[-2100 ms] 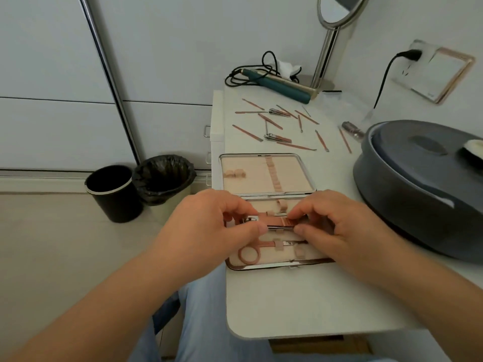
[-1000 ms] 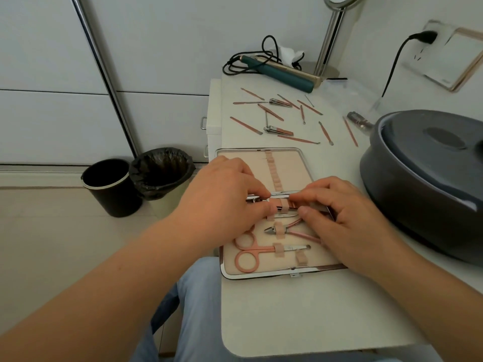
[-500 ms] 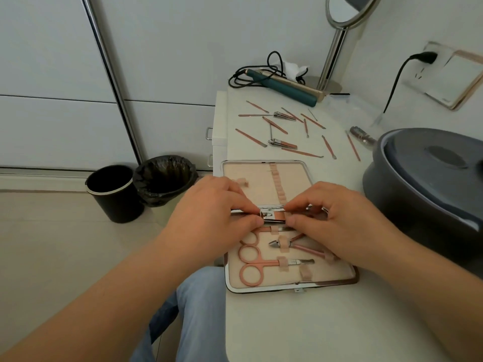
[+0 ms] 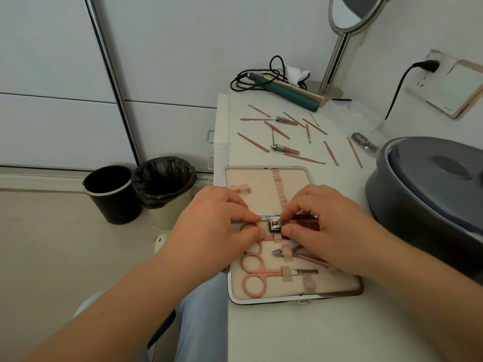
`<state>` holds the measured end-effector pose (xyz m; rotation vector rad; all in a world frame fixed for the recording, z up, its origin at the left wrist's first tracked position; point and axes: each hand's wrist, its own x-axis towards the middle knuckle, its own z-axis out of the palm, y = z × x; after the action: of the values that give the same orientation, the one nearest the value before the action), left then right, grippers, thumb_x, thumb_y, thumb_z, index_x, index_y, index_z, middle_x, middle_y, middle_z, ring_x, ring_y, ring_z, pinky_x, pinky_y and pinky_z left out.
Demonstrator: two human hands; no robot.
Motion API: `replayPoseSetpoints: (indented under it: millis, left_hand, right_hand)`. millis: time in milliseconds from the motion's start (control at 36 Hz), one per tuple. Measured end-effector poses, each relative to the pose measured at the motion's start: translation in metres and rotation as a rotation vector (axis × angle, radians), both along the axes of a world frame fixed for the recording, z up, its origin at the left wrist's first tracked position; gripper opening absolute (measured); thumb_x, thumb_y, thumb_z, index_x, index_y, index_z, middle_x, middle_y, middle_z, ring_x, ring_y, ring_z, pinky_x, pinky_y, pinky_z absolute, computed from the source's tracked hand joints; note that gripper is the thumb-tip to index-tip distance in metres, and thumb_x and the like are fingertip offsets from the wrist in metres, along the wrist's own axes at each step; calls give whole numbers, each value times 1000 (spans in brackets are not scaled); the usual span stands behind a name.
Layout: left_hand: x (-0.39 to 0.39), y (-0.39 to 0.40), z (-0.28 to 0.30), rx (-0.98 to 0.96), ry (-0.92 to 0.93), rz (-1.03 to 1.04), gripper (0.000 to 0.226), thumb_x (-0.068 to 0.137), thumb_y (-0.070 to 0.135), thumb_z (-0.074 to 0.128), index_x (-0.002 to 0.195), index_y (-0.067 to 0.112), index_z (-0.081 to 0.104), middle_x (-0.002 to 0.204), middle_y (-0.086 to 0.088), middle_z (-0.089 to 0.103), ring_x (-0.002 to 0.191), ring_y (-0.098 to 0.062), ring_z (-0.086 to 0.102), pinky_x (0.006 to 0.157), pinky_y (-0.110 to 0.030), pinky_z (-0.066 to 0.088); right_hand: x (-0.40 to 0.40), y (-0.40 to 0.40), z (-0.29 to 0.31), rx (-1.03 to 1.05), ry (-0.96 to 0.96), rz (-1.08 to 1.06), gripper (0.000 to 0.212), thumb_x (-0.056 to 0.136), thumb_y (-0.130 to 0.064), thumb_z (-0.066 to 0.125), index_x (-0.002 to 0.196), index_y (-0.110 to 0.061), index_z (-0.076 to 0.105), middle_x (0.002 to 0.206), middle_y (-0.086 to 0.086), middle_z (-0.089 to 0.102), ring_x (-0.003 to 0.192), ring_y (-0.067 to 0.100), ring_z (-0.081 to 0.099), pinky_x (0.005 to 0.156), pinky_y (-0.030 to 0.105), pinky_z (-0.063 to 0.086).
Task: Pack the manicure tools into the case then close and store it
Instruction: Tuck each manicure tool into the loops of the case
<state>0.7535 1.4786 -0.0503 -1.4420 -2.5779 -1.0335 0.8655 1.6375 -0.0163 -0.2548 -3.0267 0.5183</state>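
Both hands meet over the open beige-lined manicure case (image 4: 264,184) on the white desk (image 4: 300,333): left hand (image 4: 217,226) and right hand (image 4: 321,226) pinch, apparently, a silver nail clipper (image 4: 275,226) between them.

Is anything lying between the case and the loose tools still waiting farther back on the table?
Nothing visible: bare table separates the open case from the loose tools. Both hands are at the large clipper.
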Motion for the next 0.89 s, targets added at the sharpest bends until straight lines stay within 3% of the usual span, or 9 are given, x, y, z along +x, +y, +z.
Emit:
replayPoseSetpoints:
  millis: [56,139,194,333,500,639,750,889]
  left_hand:
    - [0,0,-1,17,-5,0,32,66,54,57,90,38,69,84,28,45,92,6,32,82,3,19]
    - [0,0,-2,31,-7,5,36,64,57,54,89,38,69,84,27,45,93,3,35,80,-4,26]
    - [1,0,-3,46,-13,4,37,63,59,53,89,38,70,83,27,45,93,2,36,80,-4,27]
    - [1,0,-5,72,-12,-1,34,65,60,57,88,39,70,84,27,46,93,2,38,80,-6,30]
    - [0,-1,-7,100,-37,1,34,63,59,56,86,39,70,85,28,47,92,6,35,79,-2,25]
    - [0,0,-8,115,-28,2,31,64,58,57,85,39,71,83,28,48,92,5,37,77,-6,28]
    - [1,-3,-8,140,-26,-3,23,68,50,65,87,38,70,86,28,50,95,6,40,79,-6,29]
    - [0,-8,-7,188,-56,-49,31,68,51,62,93,34,69,91,31,51,106,12,35,85,2,24]
  right_hand:
    - [0,0,0,-2,0,4,8,81,-47,54,89,-47,52,94,-28,46,95,-5,40,77,16,37]
    - [-2,-2,1,-13,11,19,35,75,-59,45,107,-48,54,97,-27,47,97,-3,40,81,18,37]
    - [-4,-4,1,-19,24,26,44,71,-65,41,108,-49,56,96,-27,47,96,-4,39,83,17,36]
    - [-11,-9,-2,-43,65,9,20,79,-50,52,94,-43,64,92,-24,49,93,-4,39,82,20,37]
    - [-10,-10,-1,-60,56,6,11,81,-44,54,88,-41,62,91,-24,50,94,-4,40,81,17,37]
    - [-10,-11,-1,-77,74,-10,14,80,-45,55,89,-39,64,91,-23,51,94,-5,41,82,18,38]
    - [-7,-9,2,-70,54,-5,30,75,-55,51,100,-41,60,92,-27,51,95,-8,42,79,13,38]
    - [0,-3,2,-126,53,-71,19,76,-44,63,95,-41,63,94,-24,51,94,-8,44,82,15,43]
